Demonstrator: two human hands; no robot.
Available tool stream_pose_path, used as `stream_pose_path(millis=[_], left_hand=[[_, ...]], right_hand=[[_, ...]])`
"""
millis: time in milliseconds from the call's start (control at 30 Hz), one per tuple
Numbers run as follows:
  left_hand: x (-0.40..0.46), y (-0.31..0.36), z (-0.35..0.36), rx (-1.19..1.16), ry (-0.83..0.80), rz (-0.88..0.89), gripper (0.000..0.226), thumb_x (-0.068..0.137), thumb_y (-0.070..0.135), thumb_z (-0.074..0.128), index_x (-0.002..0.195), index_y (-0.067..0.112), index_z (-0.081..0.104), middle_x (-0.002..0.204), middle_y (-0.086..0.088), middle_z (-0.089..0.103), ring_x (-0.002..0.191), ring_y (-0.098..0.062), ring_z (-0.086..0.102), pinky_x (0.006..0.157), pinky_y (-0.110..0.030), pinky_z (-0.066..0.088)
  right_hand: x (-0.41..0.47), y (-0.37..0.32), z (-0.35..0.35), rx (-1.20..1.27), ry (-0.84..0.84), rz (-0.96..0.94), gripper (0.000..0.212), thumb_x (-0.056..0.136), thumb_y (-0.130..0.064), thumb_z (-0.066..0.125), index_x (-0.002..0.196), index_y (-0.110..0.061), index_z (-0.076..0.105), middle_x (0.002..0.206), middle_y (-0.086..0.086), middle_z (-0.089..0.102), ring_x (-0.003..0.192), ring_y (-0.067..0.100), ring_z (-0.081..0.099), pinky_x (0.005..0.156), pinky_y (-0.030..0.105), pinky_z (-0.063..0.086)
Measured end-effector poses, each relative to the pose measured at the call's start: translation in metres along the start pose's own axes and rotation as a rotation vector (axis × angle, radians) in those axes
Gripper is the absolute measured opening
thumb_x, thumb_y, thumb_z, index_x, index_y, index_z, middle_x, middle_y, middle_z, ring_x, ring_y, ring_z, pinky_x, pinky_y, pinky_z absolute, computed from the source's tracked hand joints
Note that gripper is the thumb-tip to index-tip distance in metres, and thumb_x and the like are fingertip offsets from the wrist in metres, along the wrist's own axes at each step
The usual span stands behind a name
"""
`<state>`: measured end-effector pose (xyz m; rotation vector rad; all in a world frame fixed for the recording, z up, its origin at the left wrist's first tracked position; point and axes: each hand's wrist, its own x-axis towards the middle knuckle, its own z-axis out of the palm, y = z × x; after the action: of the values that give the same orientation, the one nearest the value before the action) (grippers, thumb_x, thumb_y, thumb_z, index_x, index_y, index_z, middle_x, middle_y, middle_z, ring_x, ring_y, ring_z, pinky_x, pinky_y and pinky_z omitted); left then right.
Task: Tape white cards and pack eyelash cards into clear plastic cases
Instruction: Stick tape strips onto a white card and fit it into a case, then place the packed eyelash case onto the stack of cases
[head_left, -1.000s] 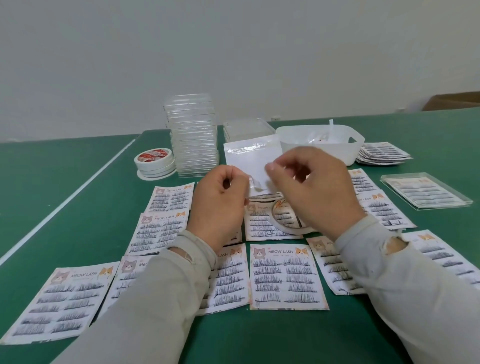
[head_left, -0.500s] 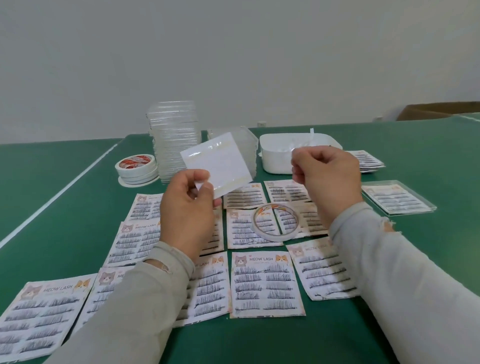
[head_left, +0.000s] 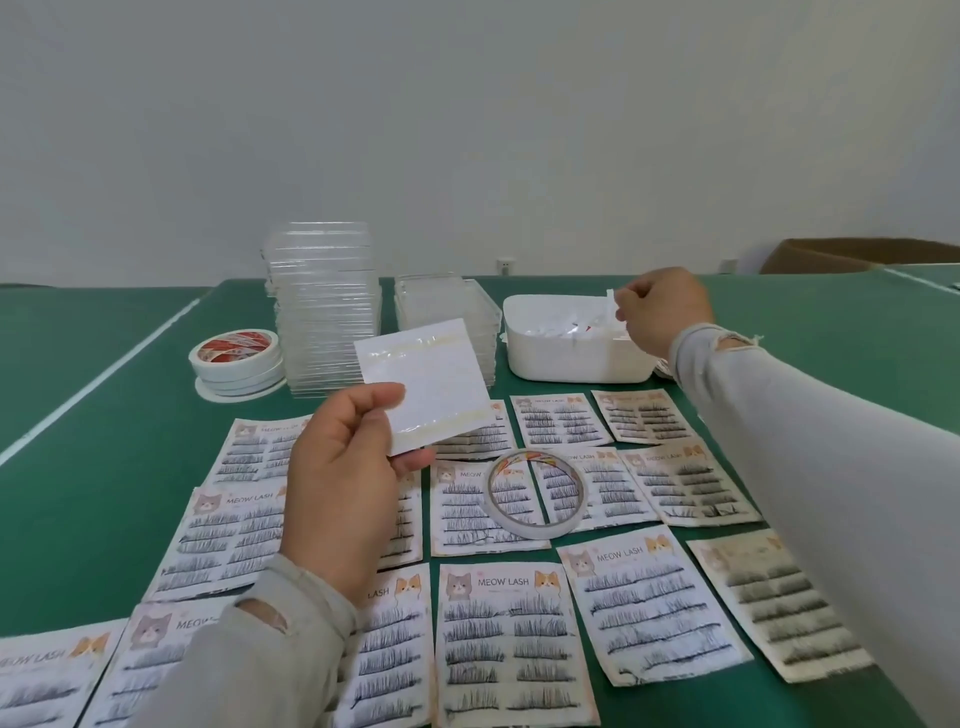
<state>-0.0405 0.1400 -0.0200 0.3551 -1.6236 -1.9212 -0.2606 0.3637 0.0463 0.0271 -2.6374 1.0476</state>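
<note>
White card (head_left: 431, 384): held tilted above the table, glossy tape strips along its top and bottom edges.
Left hand (head_left: 345, 467): pinches the card's lower left corner between thumb and fingers.
Right hand (head_left: 662, 310): pinches a thin white strip (head_left: 611, 304) over the white bin (head_left: 571, 358).
Eyelash cards (head_left: 506, 634): spread in rows on the green table (head_left: 104, 415).
Tape roll (head_left: 537, 493): lies flat on the eyelash cards.
Clear cases (head_left: 324, 306): stacked behind the card, beside a pile of tape rolls (head_left: 236, 358).

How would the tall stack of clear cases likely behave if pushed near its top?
The stack is tall, narrow and unevenly aligned, so it would probably tip or shear apart. The smooth cases likely slide easily, and being thin and clear they are probably light.
</note>
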Motion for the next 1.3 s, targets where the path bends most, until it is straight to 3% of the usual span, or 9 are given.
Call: stream_pose_path(millis=[167, 267, 400, 600, 667, 833, 967, 1067, 1300], left_hand=[[-0.003, 0.012, 0.000, -0.120, 0.013, -0.103, 0.046, 0.102, 0.000, 0.047, 0.078, 0.025, 0.076, 0.112, 0.000, 0.070, 0.086, -0.015, 0.075, 0.067, -0.026, 0.061], [-0.006, 0.024, 0.005, -0.413, -0.088, -0.344, 0.034, 0.101, -0.006, 0.043, 0.085, 0.008, 0.069, 0.091, -0.013, 0.075, 0.073, -0.020, 0.074, 0.058, -0.026, 0.059], [-0.018, 0.037, 0.024, -0.499, -0.361, -0.635, 0.020, 0.099, -0.007, 0.041, 0.098, -0.004, 0.060, 0.075, -0.017, 0.071, 0.059, -0.016, 0.071, 0.051, -0.025, 0.059], [-0.017, 0.053, 0.042, -0.494, -0.554, -0.745, 0.024, 0.098, 0.001, 0.045, 0.111, -0.009, 0.063, 0.085, -0.019, 0.074, 0.069, -0.020, 0.076, 0.054, -0.028, 0.062], [-0.005, 0.057, 0.044, -0.177, -0.581, -0.598, 0.026, 0.102, 0.005, 0.045, 0.123, -0.003, 0.059, 0.096, -0.016, 0.076, 0.074, -0.022, 0.076, 0.056, -0.030, 0.062], [0.059, 0.068, 0.044, 1.248, -0.237, 0.633, 0.027, 0.105, 0.023, 0.049, 0.130, 0.024, 0.059, 0.135, 0.007, 0.060, 0.108, -0.015, 0.062, 0.093, -0.033, 0.049], [0.090, 0.057, 0.054, 1.754, -0.369, 0.590, 0.036, 0.104, 0.032, 0.046, 0.138, 0.020, 0.053, 0.145, 0.001, 0.053, 0.122, -0.025, 0.058, 0.090, -0.043, 0.052], [0.096, 0.049, 0.053, 1.813, -0.316, 0.620, 0.023, 0.102, 0.022, 0.046, 0.121, 0.021, 0.059, 0.120, 0.000, 0.066, 0.095, -0.023, 0.066, 0.074, -0.037, 0.052], [0.088, 0.060, 0.037, 1.379, -0.137, 0.752, 0.029, 0.106, 0.025, 0.044, 0.131, 0.024, 0.060, 0.132, 0.002, 0.064, 0.089, -0.024, 0.067, 0.076, -0.033, 0.049]], right_hand=[[-0.044, -0.012, -0.018, 0.224, 0.002, -0.001, 0.033, 0.103, -0.019, 0.043, 0.101, 0.001, 0.068, 0.088, 0.010, 0.076, 0.068, 0.021, 0.061, 0.073, 0.040, 0.058], [-0.117, -0.028, -0.003, 0.655, -0.337, 0.087, 0.020, 0.102, -0.019, 0.053, 0.101, -0.013, 0.072, 0.081, 0.001, 0.078, 0.061, 0.009, 0.065, 0.054, 0.026, 0.054], [-0.179, -0.046, 0.023, 1.035, -0.835, 0.282, 0.027, 0.099, -0.014, 0.050, 0.107, -0.004, 0.074, 0.107, 0.017, 0.075, 0.090, 0.022, 0.070, 0.074, 0.035, 0.060], [-0.176, -0.033, 0.019, 1.455, -0.843, 0.417, 0.033, 0.090, -0.024, 0.062, 0.115, -0.006, 0.074, 0.121, 0.018, 0.067, 0.112, 0.028, 0.059, 0.112, 0.045, 0.041], [-0.167, -0.025, 0.015, 1.601, -0.727, 0.443, 0.038, 0.093, -0.023, 0.062, 0.124, -0.002, 0.069, 0.127, 0.019, 0.066, 0.117, 0.028, 0.059, 0.114, 0.048, 0.041], [-0.143, -0.005, 0.006, 1.715, -0.251, 0.543, 0.017, 0.093, -0.013, 0.067, 0.107, -0.004, 0.070, 0.084, 0.007, 0.078, 0.061, 0.010, 0.070, 0.061, 0.025, 0.058], [-0.141, 0.000, 0.009, 1.692, -0.165, 0.599, 0.012, 0.093, -0.013, 0.070, 0.099, -0.003, 0.071, 0.069, 0.004, 0.072, 0.054, 0.010, 0.066, 0.058, 0.025, 0.057], [-0.140, 0.001, 0.010, 1.710, -0.151, 0.628, 0.010, 0.094, -0.013, 0.069, 0.091, -0.003, 0.068, 0.060, 0.002, 0.067, 0.050, 0.010, 0.064, 0.057, 0.025, 0.057], [-0.140, -0.002, 0.008, 1.746, -0.239, 0.620, 0.012, 0.096, -0.014, 0.066, 0.090, -0.004, 0.066, 0.060, 0.002, 0.067, 0.048, 0.010, 0.063, 0.055, 0.025, 0.057]])
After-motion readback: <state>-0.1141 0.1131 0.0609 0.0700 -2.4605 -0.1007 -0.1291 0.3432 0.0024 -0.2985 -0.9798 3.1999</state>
